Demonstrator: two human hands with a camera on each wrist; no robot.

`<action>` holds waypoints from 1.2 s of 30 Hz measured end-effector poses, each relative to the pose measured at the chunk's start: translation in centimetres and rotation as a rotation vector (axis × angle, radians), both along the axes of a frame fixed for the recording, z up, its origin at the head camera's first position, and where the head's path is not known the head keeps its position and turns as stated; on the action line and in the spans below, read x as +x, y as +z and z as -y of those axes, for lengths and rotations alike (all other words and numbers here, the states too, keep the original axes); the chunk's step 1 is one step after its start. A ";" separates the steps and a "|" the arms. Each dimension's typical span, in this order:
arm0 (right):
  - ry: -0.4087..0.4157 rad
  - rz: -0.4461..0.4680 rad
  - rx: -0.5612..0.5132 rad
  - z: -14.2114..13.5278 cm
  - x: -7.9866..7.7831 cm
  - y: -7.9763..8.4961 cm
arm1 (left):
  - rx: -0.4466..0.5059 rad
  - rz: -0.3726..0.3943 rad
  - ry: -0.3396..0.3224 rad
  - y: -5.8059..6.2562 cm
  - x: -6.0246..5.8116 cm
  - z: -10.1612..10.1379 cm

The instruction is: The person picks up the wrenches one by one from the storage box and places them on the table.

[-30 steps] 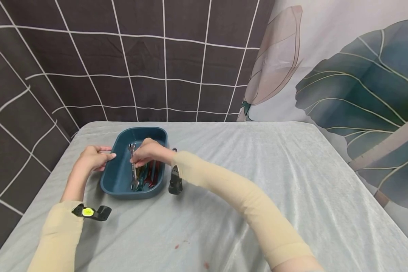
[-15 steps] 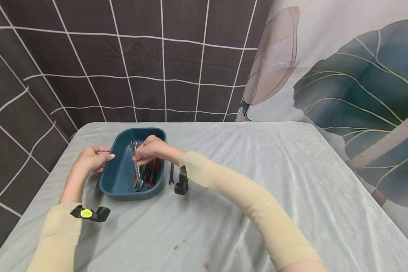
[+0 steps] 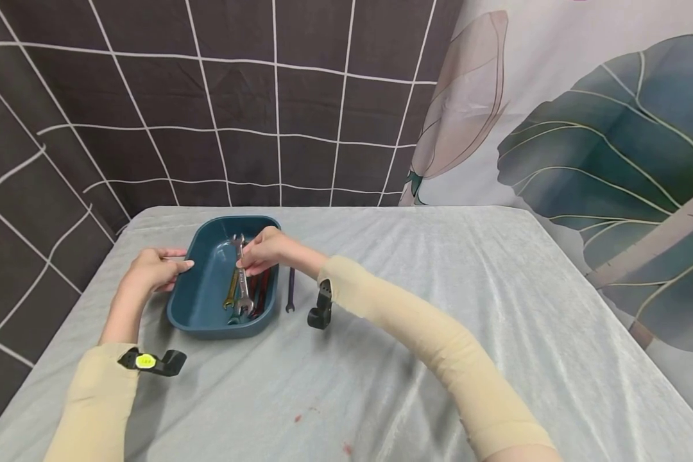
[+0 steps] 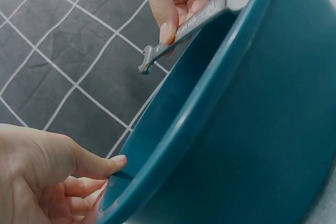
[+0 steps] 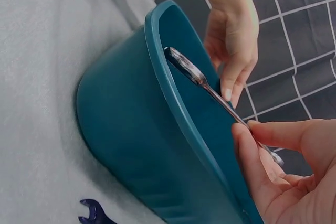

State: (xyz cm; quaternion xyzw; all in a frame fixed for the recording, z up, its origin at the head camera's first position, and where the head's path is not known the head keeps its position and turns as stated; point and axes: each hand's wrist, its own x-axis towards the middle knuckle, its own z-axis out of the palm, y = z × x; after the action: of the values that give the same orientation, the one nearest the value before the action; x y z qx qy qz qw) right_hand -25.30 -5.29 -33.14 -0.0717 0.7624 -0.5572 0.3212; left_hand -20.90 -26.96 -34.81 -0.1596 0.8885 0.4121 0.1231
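A silver open-end wrench (image 3: 243, 282) is pinched between the thumb and fingers of my right hand (image 3: 265, 249). It slants over the blue-green plastic bin (image 3: 222, 333), near rim height in the left wrist view. My left hand (image 3: 153, 269) grips the bin's left rim, its thumb (image 4: 105, 166) on the inner side and the other fingers outside. On the bin floor lie a gold wrench (image 3: 231, 290), red wrenches (image 3: 263, 292) and a teal one, partly hidden under the held wrench and my right hand.
A dark purple wrench (image 3: 290, 292) lies on the grey cloth of the table (image 3: 416, 256), just right of the bin. Dark gridded fabric (image 3: 237, 128) hangs behind the table, and a leaf-patterned curtain (image 3: 600, 160) hangs at the right.
My right hand has moved right with the silver wrench, from the bin's middle toward its right side. This uncovers the gold wrench and the purple one outside. My left hand stays on the rim.
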 end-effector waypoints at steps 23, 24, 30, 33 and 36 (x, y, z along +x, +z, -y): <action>-0.008 0.029 -0.022 -3.5 -0.4 0.5 | 0.001 -0.008 -0.014 -0.1 0.0 0.3; -0.004 0.028 -0.024 -3.6 -0.4 0.5 | -0.001 -0.007 -0.015 -0.1 0.0 0.3; 0.005 0.043 -0.026 -4.2 -0.6 0.4 | 0.002 -0.004 -0.018 -0.1 0.1 0.4; -0.016 0.070 -0.048 -4.4 -0.7 0.3 | 0.005 -0.001 -0.008 -0.1 0.1 0.3; -0.036 0.091 -0.063 -4.6 -0.8 0.2 | 0.010 0.003 0.002 -0.1 0.0 0.2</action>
State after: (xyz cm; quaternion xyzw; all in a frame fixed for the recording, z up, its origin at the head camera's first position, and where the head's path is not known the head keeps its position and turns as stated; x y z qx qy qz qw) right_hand -26.11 -0.64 -32.98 -0.0427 0.7301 -0.5894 0.3432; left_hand -20.87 -27.18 -34.86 -0.1604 0.8863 0.4162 0.1248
